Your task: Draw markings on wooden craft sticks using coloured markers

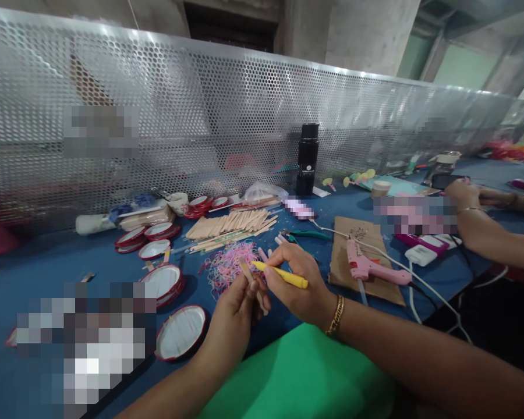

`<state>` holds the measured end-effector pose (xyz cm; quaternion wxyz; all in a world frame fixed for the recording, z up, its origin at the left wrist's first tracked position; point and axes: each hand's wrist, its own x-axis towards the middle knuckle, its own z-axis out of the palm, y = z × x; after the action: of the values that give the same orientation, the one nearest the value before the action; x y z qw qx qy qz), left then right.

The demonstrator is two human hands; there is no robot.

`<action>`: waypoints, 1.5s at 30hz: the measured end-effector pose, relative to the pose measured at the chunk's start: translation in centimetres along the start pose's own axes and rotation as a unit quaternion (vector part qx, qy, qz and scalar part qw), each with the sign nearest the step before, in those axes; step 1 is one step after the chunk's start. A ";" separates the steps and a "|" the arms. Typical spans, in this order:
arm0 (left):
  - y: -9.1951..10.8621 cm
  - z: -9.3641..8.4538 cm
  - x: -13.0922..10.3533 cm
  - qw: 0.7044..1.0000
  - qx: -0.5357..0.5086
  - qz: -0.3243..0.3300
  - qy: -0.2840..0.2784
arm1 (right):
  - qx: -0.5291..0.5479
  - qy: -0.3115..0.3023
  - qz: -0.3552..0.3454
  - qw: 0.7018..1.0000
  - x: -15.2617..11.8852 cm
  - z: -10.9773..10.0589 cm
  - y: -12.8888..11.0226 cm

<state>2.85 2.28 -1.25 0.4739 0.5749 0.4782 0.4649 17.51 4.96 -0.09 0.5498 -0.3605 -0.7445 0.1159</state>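
Observation:
Pinched in my left hand (240,308) is a flat wooden craft stick (244,266), held upright at a tilt, with a yellow patch near its upper end. My right hand (299,285) grips a yellow marker (290,275) like a pen, its tip pointing left, close to the stick; whether it touches I cannot tell. Just behind both hands lies a heap of thin multicoloured bands (229,262). A pile of plain craft sticks (233,224) spreads further back. Left of my left hand sits a red-rimmed round lid (181,333).
More red-rimmed lids (161,282) stack at the left. A pink glue gun (367,265) rests on cardboard (338,233) at the right, with white cables nearby. A black bottle (308,163) stands before the perforated metal screen (157,116). Another person's hands (467,195) hold a phone at far right.

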 end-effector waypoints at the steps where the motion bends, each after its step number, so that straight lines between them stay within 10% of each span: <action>1: 0.1 0.0 0.0 1.000 -0.001 -0.002 -0.001 | 0.002 0.004 0.000 1.000 0.0 0.0 0.0; 45: -0.1 0.1 0.1 1.000 -0.018 0.009 0.001 | -0.001 -0.005 -0.023 1.000 -0.1 0.0 -0.1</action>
<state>2.96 2.34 -1.33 0.4793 0.5702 0.4651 0.4783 17.45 4.80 -0.09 0.5479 -0.3433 -0.7558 0.1040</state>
